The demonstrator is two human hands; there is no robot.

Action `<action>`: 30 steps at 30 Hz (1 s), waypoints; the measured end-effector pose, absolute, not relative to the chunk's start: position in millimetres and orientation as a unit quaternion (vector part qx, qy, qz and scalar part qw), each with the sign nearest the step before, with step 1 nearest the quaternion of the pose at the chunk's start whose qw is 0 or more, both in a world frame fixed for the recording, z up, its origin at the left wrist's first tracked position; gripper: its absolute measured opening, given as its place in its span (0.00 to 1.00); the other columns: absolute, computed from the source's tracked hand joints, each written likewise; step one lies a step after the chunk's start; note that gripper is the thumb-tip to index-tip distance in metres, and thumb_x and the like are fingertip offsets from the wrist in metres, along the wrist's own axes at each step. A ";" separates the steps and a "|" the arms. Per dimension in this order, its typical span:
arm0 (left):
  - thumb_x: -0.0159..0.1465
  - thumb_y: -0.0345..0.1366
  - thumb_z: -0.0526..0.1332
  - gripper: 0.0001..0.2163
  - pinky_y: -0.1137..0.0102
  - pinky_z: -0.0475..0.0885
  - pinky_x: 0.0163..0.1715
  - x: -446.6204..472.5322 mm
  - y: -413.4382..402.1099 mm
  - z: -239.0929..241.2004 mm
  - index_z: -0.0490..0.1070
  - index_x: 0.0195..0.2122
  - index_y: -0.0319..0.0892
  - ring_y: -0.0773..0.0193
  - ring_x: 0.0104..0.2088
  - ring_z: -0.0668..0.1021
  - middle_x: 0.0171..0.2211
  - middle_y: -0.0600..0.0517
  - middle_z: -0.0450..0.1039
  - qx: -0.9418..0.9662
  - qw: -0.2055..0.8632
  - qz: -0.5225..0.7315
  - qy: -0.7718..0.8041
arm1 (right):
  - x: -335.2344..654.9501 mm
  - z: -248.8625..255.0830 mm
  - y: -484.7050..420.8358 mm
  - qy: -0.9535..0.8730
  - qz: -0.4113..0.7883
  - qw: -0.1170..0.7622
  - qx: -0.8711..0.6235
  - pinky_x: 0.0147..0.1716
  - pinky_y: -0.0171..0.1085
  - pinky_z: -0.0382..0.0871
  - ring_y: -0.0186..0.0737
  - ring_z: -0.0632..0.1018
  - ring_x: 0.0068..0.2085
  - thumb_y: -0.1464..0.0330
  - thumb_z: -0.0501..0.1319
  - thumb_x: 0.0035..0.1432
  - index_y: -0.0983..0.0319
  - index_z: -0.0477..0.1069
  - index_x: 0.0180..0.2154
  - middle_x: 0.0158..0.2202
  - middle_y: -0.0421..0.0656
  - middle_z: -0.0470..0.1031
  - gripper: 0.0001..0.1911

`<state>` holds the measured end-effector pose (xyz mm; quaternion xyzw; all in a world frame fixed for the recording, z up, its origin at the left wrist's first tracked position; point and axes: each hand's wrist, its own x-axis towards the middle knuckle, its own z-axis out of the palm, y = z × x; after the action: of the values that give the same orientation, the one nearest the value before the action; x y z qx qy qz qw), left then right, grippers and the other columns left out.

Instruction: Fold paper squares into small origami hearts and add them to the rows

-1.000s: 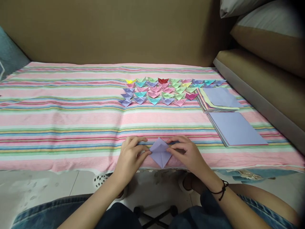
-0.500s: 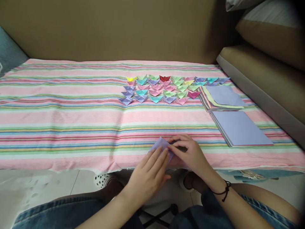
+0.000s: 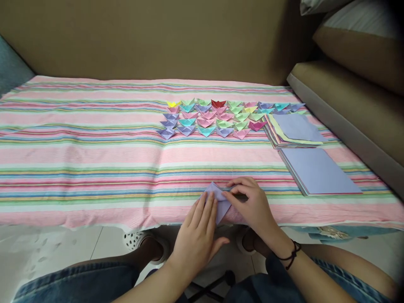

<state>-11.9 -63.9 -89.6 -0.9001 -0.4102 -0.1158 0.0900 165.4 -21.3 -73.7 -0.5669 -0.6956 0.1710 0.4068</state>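
A folded sheet of lavender origami paper (image 3: 223,208) lies near the front edge of the striped cloth. Its top corner points away from me, and a crease shows across it. My left hand (image 3: 197,229) rests flat on the paper's left part, fingers straight and thumb held out. At the paper's right corner, the thumb and index finger of my right hand (image 3: 252,202) are pinched together on it. The fingers of my left hand hide the left part of the sheet.
Rows of small folded paper boats (image 3: 206,122) in several colours stand further back. To the right are a loose stack of coloured sheets (image 3: 298,128) and a neater stack topped with lavender (image 3: 322,172). Brown cushions (image 3: 350,109) border the right side. The striped cloth (image 3: 78,155) covers the surface.
My left hand has slid slightly left and toward me on the paper, its thumb now farther out. More of the sheet's lower right part shows. My right hand has barely shifted.
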 end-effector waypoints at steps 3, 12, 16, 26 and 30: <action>0.62 0.56 0.45 0.35 0.61 0.54 0.59 -11.2 -62.5 -89.9 0.55 0.60 0.29 0.50 0.63 0.54 0.63 0.39 0.52 -0.897 0.089 -0.120 -0.415 | 163.6 -75.7 -20.8 -0.691 0.156 0.409 -0.576 0.40 0.44 0.66 0.44 0.72 0.39 0.70 0.63 0.52 0.60 0.68 0.21 0.32 0.44 0.73 0.10; 0.61 0.56 0.48 0.36 0.60 0.56 0.58 -11.4 -59.0 -88.4 0.55 0.60 0.28 0.48 0.63 0.55 0.62 0.38 0.52 -0.900 0.090 -0.115 -0.410 | 162.7 -76.7 -20.1 -0.697 0.140 0.399 -0.580 0.40 0.47 0.66 0.46 0.71 0.39 0.71 0.62 0.52 0.59 0.65 0.20 0.32 0.44 0.72 0.11; 0.61 0.56 0.47 0.36 0.61 0.56 0.58 -11.0 -58.5 -88.5 0.56 0.60 0.29 0.49 0.63 0.55 0.62 0.39 0.53 -0.900 0.086 -0.116 -0.412 | 162.2 -75.6 -20.3 -0.697 0.140 0.397 -0.580 0.40 0.46 0.66 0.45 0.71 0.39 0.71 0.62 0.52 0.59 0.64 0.21 0.32 0.44 0.72 0.11; 0.59 0.57 0.51 0.38 0.58 0.57 0.58 -9.1 -60.4 -87.9 0.56 0.59 0.27 0.46 0.63 0.53 0.62 0.36 0.51 -0.899 0.094 -0.105 -0.414 | 161.2 -74.9 -20.4 -0.699 0.135 0.395 -0.581 0.40 0.44 0.65 0.45 0.71 0.38 0.73 0.62 0.51 0.59 0.63 0.22 0.31 0.43 0.72 0.10; 0.59 0.57 0.50 0.39 0.58 0.57 0.58 -8.6 -59.5 -88.2 0.56 0.59 0.27 0.46 0.63 0.54 0.62 0.36 0.52 -0.899 0.090 -0.104 -0.415 | 161.2 -74.9 -19.9 -0.700 0.135 0.392 -0.581 0.39 0.44 0.65 0.45 0.71 0.38 0.73 0.62 0.51 0.59 0.63 0.22 0.31 0.43 0.72 0.10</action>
<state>-8.6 -59.5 -88.2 -0.8992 -0.4154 -0.1040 0.0898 161.2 -19.9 -74.9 -0.5811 -0.7002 0.1355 0.3921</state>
